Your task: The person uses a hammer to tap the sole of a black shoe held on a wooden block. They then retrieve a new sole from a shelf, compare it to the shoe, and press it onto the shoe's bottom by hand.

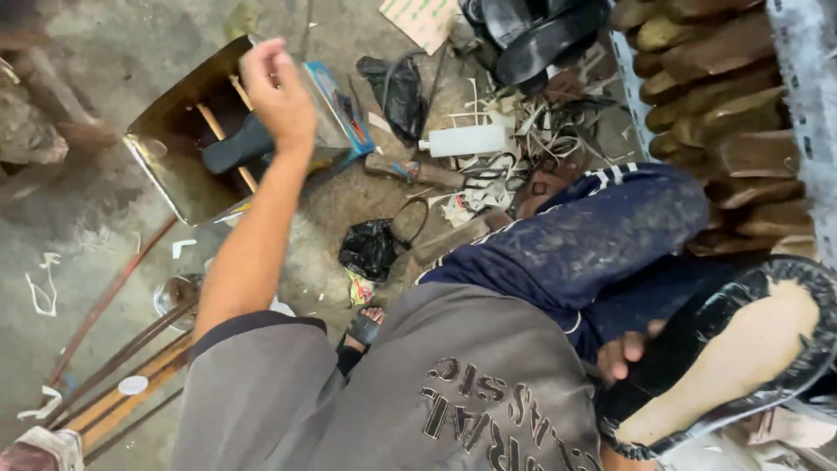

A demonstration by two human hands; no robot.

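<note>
The black shoe sole with a tan insole face and a crimped, wrinkled black rim (741, 349) lies sole-side away from the camera across the person's lap at the lower right, beside the dusty navy trouser leg with white side stripes (602, 235). The right hand (629, 356) grips it at its near edge: the fingers are curled over the black rim, closed on it, though most of the hand is hidden behind the grey shirt. As far as can be judged, the rim is already folded round the whole outline of the tan face, so that part of the work looks done; whether it is glued or stitched cannot be told.

The left hand (279, 92) is stretched out on a bare forearm to the upper left, above the open metal-sided box (166, 148) on the floor. Its fingers are loosely bent and hold nothing that can be seen; it touches nothing. In the box, just under the hand, lies a dark grey shoe-shaped piece (237, 144) across thin wooden sticks.

Further out, on the dusty concrete floor (87, 227), lie a white plastic bottle (466, 139) on its side, a crumpled black plastic bag (368, 249), scraps of trimmed material, and long metal and wooden rods at the lower left. Rows of brown wooden shoe lasts (715, 87) are stacked at the upper right, apparently waiting, which suggests more pieces remain.
</note>
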